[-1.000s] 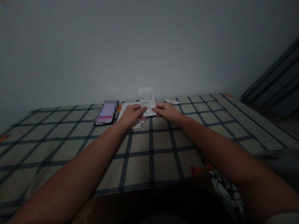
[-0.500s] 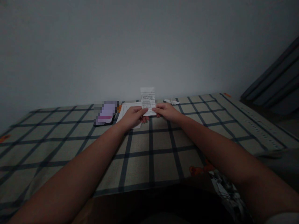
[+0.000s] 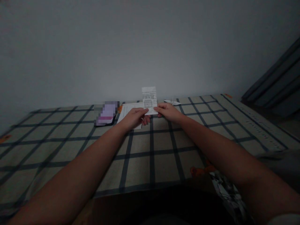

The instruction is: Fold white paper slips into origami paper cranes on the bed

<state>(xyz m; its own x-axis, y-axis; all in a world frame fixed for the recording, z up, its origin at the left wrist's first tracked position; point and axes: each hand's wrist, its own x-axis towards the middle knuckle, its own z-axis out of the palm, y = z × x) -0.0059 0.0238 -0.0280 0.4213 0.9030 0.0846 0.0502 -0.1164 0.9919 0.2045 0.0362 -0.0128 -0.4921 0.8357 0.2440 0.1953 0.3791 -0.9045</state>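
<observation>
A small piece of printed white paper (image 3: 149,96) stands upright between my two hands, above the checked cloth. Its print looks reversed or upside down, and I cannot read it. My left hand (image 3: 137,117) pinches its lower left part, thumb in front and fingers behind. On the lower right, my right hand (image 3: 167,111) grips it with the thumb in front and the fingers curled. Behind and beneath my left hand lie white paper sheets (image 3: 124,111), partly hidden by it. Just beyond my right hand rests a folded white paper shape (image 3: 172,102).
A phone (image 3: 106,114), its screen blurred out, lies left of the sheets. The checked cloth (image 3: 161,162) covers the table up to the grey wall (image 3: 150,47). Dark folded fabric (image 3: 278,75) hangs at the far right.
The paper in my hands has shifted slightly right and up, and its tilt has changed a little. Both hands keep their hold; the phone and sheets stay where they were.
</observation>
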